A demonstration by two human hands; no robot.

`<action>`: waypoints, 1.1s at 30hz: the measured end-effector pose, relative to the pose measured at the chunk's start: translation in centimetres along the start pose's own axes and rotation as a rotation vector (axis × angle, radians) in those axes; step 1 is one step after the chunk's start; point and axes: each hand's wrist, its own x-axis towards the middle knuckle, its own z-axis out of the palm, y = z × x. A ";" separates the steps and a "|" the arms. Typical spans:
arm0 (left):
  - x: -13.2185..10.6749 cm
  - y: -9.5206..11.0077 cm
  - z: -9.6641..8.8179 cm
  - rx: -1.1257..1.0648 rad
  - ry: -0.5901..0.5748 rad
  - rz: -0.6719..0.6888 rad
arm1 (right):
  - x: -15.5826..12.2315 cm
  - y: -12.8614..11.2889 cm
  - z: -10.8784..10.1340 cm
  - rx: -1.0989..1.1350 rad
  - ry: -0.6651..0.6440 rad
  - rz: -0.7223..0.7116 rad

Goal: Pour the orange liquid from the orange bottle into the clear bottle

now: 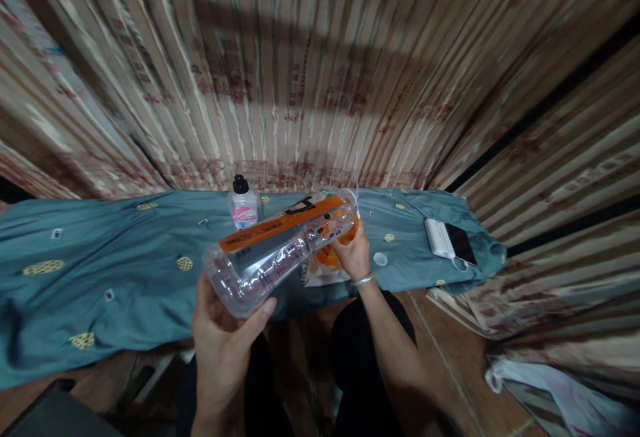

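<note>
A large clear plastic bottle (280, 245) with an orange label lies tilted across the middle of the head view, held above a blue cloth-covered table (100, 270). My left hand (225, 334) is wrapped around the bottle's near base end. My right hand (354, 250), with a bracelet on the wrist, grips the far neck end. Under the bottle lies an orange and white packet (325, 267), partly hidden by the bottle and my right hand.
A small bottle with a black cap and pink label (243, 205) stands at the table's back edge. A white power bank and a black phone (450, 240) lie at the right end. A small white cap (380, 258) rests near my right wrist. Patterned curtains hang behind.
</note>
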 end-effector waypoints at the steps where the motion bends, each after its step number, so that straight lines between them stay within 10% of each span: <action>1: 0.0 0.0 0.0 -0.003 -0.004 0.004 | 0.0 0.0 0.0 -0.005 -0.001 0.001; 33: -0.1 0.1 0.0 0.029 0.004 -0.001 | 0.0 0.3 0.1 -0.026 0.011 -0.021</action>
